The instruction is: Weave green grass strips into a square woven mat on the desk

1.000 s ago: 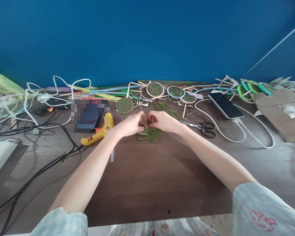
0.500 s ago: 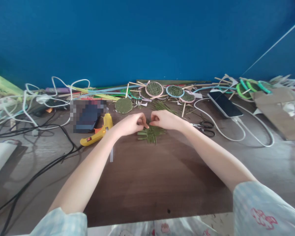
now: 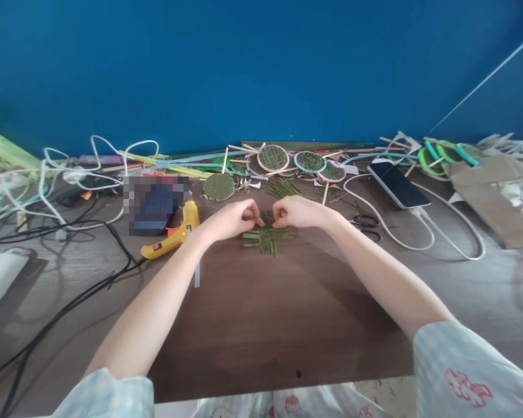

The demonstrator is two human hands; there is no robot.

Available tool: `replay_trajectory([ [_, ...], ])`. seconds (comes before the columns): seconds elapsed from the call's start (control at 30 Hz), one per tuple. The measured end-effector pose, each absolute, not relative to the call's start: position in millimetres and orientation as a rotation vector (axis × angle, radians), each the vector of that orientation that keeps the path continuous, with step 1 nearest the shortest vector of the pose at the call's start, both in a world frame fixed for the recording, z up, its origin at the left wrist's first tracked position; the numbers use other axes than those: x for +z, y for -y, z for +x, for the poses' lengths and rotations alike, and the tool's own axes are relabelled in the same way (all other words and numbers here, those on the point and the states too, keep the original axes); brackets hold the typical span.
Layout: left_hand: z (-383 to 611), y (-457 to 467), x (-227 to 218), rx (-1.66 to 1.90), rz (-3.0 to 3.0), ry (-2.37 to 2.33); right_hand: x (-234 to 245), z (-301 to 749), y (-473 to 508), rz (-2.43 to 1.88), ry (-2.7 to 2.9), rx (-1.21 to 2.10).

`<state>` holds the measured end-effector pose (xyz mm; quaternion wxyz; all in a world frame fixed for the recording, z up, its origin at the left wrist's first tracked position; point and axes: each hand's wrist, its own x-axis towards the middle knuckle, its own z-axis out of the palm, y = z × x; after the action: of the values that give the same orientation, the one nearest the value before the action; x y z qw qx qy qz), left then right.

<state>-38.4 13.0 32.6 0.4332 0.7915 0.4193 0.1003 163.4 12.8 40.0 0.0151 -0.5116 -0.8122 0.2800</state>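
Note:
A small woven mat of green leaf strips lies flat on the dark wooden table, loose strip ends sticking out at its sides and near edge. My left hand is pinched closed on the mat's far left part, fingertips on the strips. Opposite it, my right hand pinches at the far right part, its fingers curled together on a strip end. Both hands hide some of the weave's far edge. Behind them, more loose leaf strips lie in a small heap.
A yellow glue gun lies left, by a dark blurred-out object. Scissors and a phone with a white cable are right. Round leaf fans line the back below a blue wall. Black cables cross the left.
My right hand has shifted slightly to the right, widening the gap between the hands and showing more of the weave. My left hand stays at the same spot.

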Motion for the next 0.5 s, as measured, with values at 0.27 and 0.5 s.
replay_trajectory([
  [0.27, -29, -6, 40, 0.209, 2.183, -1.175, 44, 161, -14, -1.496, 2.377, 1.005],
  [0.5, -22, -4, 40, 0.174, 2.202, -1.255, 39, 151, -12, -1.462, 2.094, 1.153],
])
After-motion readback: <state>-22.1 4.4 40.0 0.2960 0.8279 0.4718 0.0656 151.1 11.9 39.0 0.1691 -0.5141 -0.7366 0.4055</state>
